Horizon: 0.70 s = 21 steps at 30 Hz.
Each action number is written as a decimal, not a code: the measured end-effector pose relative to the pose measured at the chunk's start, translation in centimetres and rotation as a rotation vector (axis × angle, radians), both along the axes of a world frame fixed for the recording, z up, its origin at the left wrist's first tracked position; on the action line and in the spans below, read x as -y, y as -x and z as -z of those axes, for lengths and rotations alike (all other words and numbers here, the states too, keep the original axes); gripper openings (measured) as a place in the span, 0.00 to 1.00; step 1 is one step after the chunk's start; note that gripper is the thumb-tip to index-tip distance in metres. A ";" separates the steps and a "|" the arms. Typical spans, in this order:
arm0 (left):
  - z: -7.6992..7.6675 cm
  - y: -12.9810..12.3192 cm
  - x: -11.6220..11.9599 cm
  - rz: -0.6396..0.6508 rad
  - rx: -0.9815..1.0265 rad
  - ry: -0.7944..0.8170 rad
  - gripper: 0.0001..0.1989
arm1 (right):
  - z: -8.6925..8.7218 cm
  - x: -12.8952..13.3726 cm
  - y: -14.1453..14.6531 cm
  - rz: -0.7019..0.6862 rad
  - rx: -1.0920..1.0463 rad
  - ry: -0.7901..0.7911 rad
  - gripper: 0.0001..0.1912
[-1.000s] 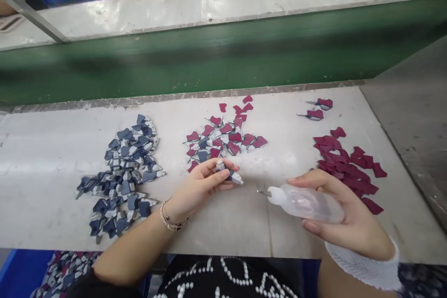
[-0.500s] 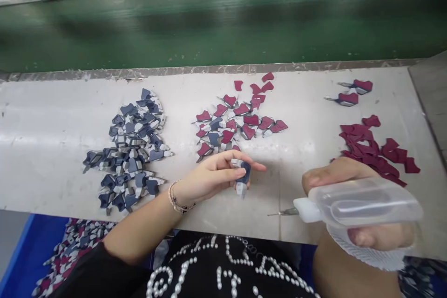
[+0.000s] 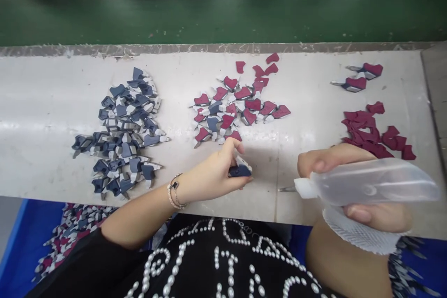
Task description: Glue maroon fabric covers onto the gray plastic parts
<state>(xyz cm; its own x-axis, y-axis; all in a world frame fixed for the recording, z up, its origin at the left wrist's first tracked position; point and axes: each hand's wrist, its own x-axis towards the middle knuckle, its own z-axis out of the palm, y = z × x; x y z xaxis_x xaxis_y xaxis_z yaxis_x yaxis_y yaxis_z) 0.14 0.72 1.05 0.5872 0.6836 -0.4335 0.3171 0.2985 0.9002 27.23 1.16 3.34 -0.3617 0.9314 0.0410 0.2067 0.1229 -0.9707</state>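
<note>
My left hand is closed on a small dark-blue and grey plastic part, held above the front of the white table. Thumb and fingers cover some of it. My right hand grips a translucent squeeze bottle lying on its side, its thin metal nozzle tip pointing left toward the plastic part but apart from it. White ribbed cloth is wrapped between that hand and the wrist. Just beyond my left hand lies a pile of similar parts, most with a maroon top piece.
A heap of blue and grey parts covers the left of the table. Loose maroon pieces lie at right, with two maroon-topped parts behind. A blue bin of parts stands below left. A green wall runs along the back.
My left hand has turned the plastic part from upright to lying across, and the fingers have curled. The bottle has levelled out and shifted slightly right. The camera view has tilted down.
</note>
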 end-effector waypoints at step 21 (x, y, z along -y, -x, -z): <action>1.2 0.3 -0.4 0.127 -0.257 -0.439 0.13 | 1.1 0.0 0.0 -0.101 -0.183 0.192 0.18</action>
<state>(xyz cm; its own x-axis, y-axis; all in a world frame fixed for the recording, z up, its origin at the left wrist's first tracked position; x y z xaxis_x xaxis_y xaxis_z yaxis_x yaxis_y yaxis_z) -0.17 1.11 -0.14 0.5896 0.7637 -0.2631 0.5536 -0.1448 0.8201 27.26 1.13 2.24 -0.4559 0.8881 -0.0594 0.0223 -0.0553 -0.9982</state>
